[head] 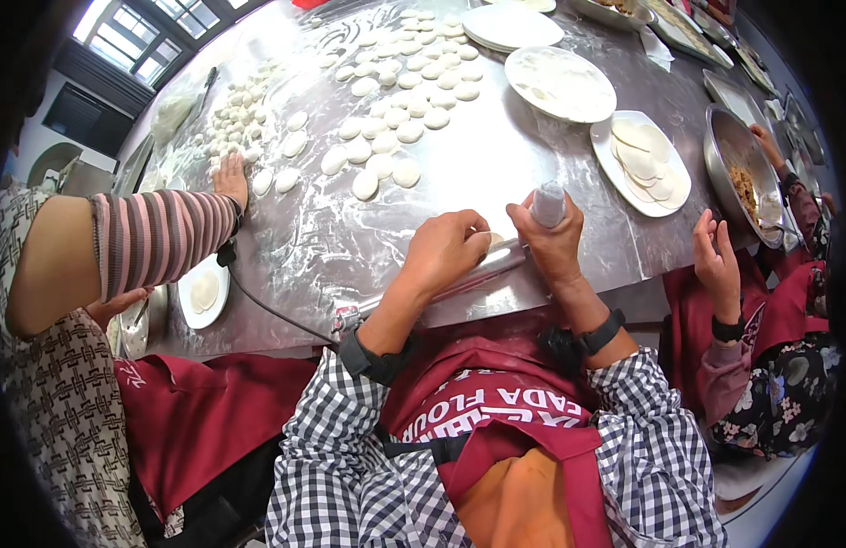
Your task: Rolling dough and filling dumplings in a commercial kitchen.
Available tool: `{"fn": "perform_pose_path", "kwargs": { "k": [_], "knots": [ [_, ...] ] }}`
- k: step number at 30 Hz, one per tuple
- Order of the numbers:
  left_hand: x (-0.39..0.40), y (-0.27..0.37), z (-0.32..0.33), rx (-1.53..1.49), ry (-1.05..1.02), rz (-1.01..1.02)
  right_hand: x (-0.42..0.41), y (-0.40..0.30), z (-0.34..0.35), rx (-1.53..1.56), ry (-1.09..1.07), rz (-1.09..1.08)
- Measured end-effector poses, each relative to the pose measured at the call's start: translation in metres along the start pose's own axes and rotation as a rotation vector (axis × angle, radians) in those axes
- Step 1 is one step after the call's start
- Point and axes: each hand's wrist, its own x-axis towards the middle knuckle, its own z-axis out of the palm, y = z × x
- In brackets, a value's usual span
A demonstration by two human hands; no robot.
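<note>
My right hand [556,236] is wrapped around a floury grey cylinder [549,203], which looks like the end of a rolling pin; its other end is hidden by the hand. To its left, the thumb and fingers of my left hand [447,246] pinch together at the edge of a small dough piece [496,239], mostly hidden behind them. Both hands are over the front edge of the floured metal table [296,253]. A shiny metal bar [500,259] passes below them. Beyond lie many flattened dough rounds [380,165] in loose rows.
Right of my hands, an oval plate [603,147] carries dough wrappers [640,164]; a metal bowl [721,147] holds filling [743,192]. A co-worker's hand [717,253] hovers nearby. At left, another person's hand [231,179] presses beside small dough balls [234,123]. A black cable [276,307] crosses the table.
</note>
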Motion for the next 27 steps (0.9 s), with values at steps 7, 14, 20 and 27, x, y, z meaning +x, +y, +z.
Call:
{"fn": "perform_pose_path", "kwargs": {
  "k": [7, 14, 20, 27],
  "knots": [
    [-0.001, -0.016, -0.003, 0.061, -0.097, 0.001, -0.050, -0.011, -0.030, 0.014, -0.053, 0.017],
    [-0.007, -0.025, 0.004, -0.241, -0.129, 0.143, -0.018, 0.004, -0.008, 0.022, -0.013, 0.029],
    [0.000, -0.013, 0.005, 0.013, -0.069, 0.085, -0.016, 0.010, -0.002, -0.018, 0.024, -0.043],
    [-0.003, -0.026, -0.002, 0.016, -0.092, 0.076, -0.060, -0.012, -0.030, 0.113, -0.082, 0.110]
  ]
}}
